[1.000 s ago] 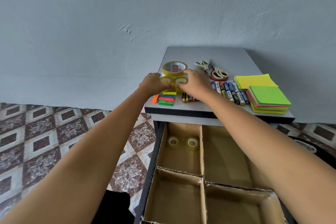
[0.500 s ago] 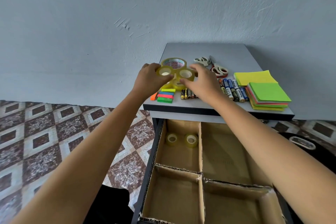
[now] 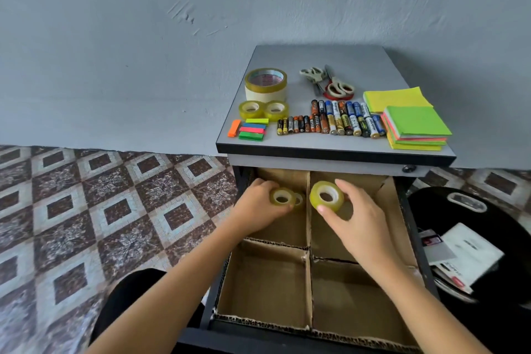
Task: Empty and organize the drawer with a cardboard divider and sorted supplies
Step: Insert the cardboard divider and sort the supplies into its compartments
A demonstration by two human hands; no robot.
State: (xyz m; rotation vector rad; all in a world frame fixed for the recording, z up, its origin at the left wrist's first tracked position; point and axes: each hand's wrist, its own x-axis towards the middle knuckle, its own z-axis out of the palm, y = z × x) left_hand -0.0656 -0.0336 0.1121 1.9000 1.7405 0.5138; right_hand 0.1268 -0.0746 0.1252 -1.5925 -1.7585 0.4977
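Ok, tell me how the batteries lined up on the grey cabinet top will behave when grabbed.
The cylindrical batteries lie on their sides on the smooth grey cabinet top, so a nudge would probably roll them sideways. Loose in a packed row, they would likely scatter rather than lift together.

Reaching forward with both bare forearms, wrists level. Gripping small tape roll (image 3: 282, 196) in left hand (image 3: 258, 205), fingers curled round it. Pinching second tape roll (image 3: 327, 196) in right hand (image 3: 357, 220), thumb below, fingers on top.
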